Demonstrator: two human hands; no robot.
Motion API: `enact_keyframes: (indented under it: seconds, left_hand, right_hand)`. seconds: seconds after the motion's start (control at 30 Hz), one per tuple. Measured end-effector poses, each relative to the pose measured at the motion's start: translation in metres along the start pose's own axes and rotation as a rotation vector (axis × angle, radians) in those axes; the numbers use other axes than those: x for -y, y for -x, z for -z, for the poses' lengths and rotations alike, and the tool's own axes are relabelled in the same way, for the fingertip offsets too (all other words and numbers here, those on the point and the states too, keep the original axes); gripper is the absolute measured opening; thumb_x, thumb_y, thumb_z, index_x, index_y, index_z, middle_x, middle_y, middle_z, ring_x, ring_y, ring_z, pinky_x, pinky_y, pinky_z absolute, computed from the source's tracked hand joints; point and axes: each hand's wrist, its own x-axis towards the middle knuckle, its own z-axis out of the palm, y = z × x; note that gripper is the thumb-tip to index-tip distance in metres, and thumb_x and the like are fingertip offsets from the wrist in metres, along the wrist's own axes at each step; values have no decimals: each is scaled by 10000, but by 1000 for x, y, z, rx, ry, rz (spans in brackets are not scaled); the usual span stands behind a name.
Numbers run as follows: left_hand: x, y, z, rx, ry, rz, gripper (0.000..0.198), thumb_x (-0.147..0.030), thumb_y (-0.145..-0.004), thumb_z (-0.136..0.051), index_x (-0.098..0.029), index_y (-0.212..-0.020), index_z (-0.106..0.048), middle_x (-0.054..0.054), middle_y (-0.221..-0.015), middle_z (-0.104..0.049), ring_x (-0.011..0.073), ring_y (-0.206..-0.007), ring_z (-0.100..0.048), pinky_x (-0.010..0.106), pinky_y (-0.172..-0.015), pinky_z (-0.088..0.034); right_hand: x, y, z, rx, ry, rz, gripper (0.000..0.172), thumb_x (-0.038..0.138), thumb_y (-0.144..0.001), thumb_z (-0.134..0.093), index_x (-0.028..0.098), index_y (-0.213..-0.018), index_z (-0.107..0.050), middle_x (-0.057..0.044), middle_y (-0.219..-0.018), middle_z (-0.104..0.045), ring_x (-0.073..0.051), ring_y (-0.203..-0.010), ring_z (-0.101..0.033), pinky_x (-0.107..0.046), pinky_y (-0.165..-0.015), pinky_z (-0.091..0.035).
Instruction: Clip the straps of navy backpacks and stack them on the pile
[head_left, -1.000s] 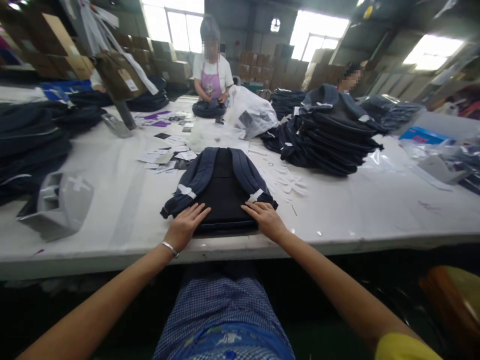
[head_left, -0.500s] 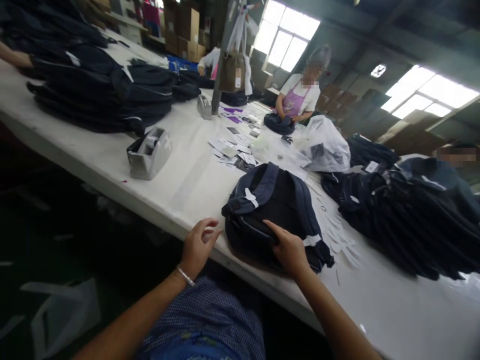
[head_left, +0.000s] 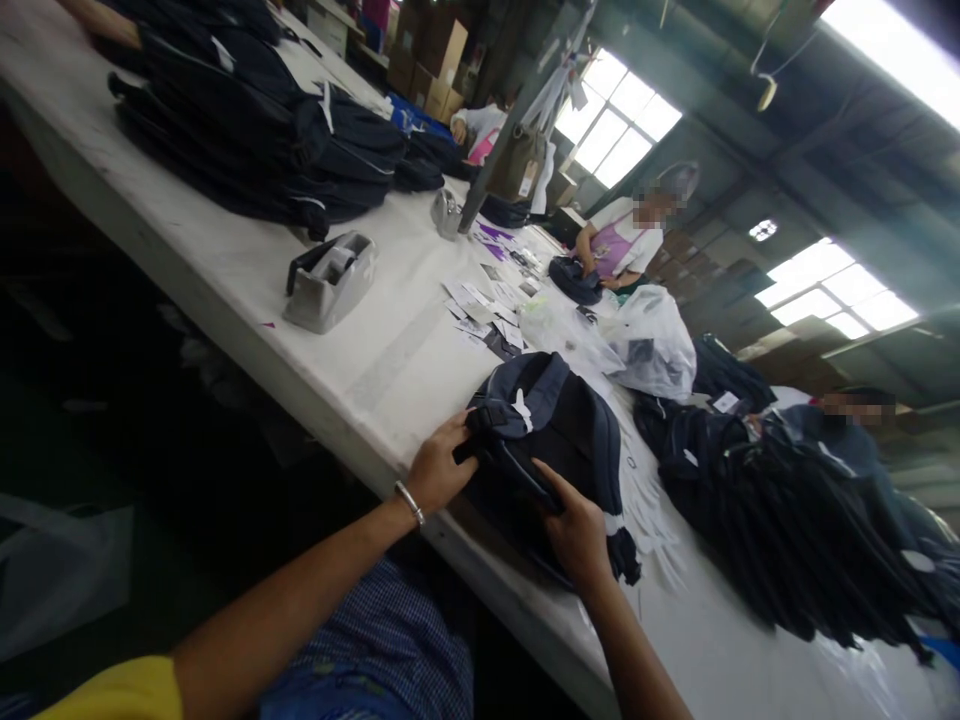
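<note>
A dark navy backpack [head_left: 562,430] lies on the white table's near edge, its shoulder straps facing up. White wraps show on the straps. My left hand [head_left: 441,465] grips the backpack's left side near a black buckle, thumb and fingers closed round the edge. My right hand [head_left: 577,530] holds the lower side of the bag, its index finger stretched along the back panel and the other fingers curled under. The bag hides part of the fingers of both hands.
Tape dispenser [head_left: 330,282] stands to the left on the white table [head_left: 405,350]. Paper tags [head_left: 487,315] and a clear plastic bag [head_left: 652,340] lie beyond. Backpack piles flank both sides, left [head_left: 247,130] and right [head_left: 757,500]. A co-worker [head_left: 615,245] handles a dark bag across the table.
My left hand has moved right from beside the backpack and taken hold of its side. My right hand stays on the bag. The whole view has tilted and shifted.
</note>
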Motion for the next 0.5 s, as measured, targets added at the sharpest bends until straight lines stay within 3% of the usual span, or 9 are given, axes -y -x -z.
enact_keyframes:
  seconds: [0.13, 0.33, 0.5]
  left_hand:
    - [6, 8, 10, -40, -35, 32, 332, -165, -809, -518, -236, -1096, -667, 30, -1183, -662, 208, -1134, -588, 367, -1030, -437]
    - [19, 21, 20, -63, -49, 124, 272, -187, -777, -565, -206, -1025, -676, 34, -1076, -707, 205, -985, -654, 327, -917, -501]
    - [24, 25, 29, -121, -1, 225, 202, -211, -800, -541, -188, -968, -651, 38, -998, -717, 180, -891, -678, 280, -802, -539]
  right_hand:
    - [4, 5, -9, -41, 32, 69, 613, 75, -743, -503, 302, -1313, -495, -3, -1281, -596, -216, -1136, -594, -373, -961, -512]
    - [1, 27, -42, -143, 163, 281, 706, 14, -734, -446, 256, -1395, -393, -34, -1411, -466, -233, -1303, -431, -432, -1055, -420]
    - [1, 37, -56, -130, 200, 316, 732, 20, -739, -442, 215, -1434, -317, -51, -1465, -388, -238, -1368, -324, -459, -1101, -348]
